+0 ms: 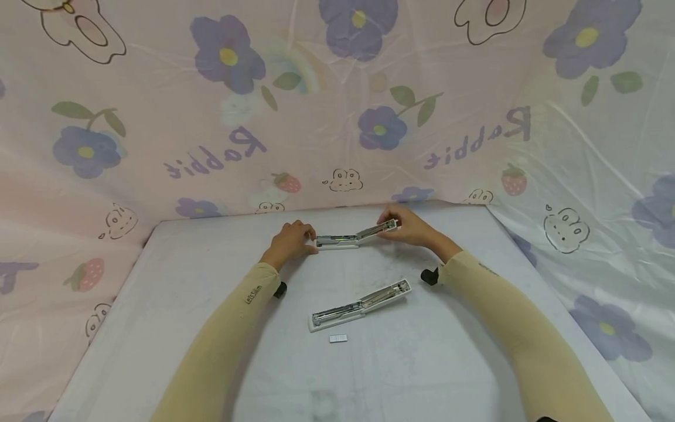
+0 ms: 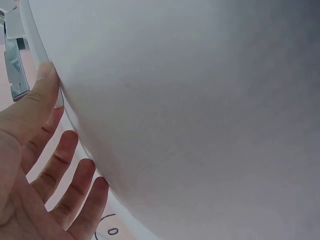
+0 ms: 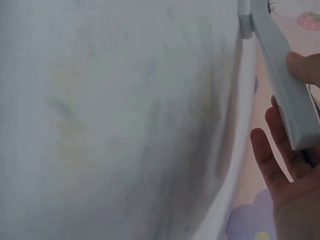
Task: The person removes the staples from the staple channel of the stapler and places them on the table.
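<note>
A white stapler (image 1: 337, 245) lies opened out near the table's far edge, its metal staple channel showing. My left hand (image 1: 290, 241) pinches the end of its base between thumb and index finger, the other fingers loosely extended in the left wrist view. At the raised cover (image 3: 286, 82), my right hand (image 1: 413, 228) grips the outer end, thumb on one side and fingers on the other. Closer to me, a second white stapler (image 1: 337, 317) lies opened on the table, touched by neither hand. Just in front of it is a small strip of staples (image 1: 338, 338).
A white cloth covers the table (image 1: 211, 281). Behind it and at both sides hangs a printed curtain (image 1: 316, 105) with flowers and rabbits, meeting the table's far edge close behind the hands.
</note>
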Demonstrator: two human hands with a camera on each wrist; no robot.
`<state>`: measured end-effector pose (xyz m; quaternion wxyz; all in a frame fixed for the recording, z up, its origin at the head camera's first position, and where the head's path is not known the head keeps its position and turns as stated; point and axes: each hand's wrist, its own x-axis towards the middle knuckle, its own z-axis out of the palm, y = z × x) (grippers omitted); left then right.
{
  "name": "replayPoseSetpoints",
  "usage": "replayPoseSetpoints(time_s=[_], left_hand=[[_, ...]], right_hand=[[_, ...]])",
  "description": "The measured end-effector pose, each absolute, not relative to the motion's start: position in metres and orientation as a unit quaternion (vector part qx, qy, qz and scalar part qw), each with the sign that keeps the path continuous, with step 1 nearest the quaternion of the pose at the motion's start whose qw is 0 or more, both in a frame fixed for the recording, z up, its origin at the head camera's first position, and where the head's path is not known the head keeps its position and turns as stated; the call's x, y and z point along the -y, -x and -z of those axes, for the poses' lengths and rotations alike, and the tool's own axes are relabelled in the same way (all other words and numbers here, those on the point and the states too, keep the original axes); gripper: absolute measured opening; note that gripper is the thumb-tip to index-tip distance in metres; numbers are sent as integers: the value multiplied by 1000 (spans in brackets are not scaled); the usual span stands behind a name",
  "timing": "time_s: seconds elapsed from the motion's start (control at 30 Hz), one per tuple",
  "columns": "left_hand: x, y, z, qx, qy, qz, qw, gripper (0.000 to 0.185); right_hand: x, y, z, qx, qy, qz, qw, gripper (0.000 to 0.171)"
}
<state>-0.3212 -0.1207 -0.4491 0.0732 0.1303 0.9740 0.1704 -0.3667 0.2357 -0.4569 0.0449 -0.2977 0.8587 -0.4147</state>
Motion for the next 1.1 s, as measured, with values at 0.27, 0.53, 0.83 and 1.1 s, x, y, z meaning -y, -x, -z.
replayPoseSetpoints(time_s=[0.27,0.53,0.83,1.1], left_hand=[[121,322,450,-974,-131,-170,75,36],[121,322,452,-974,-130,-171,76,37],[121,322,452,-973,-133,-173,73,38],[121,322,451,-973,-130,-173,78,37]], right_hand=[[-236,364,459,-883,294,362,48,30],[-218,364,446,-892,327,312,26,41],[-192,362,431,-885,354,301,12,40],[-173,362,429,-882,363,299,25,36]])
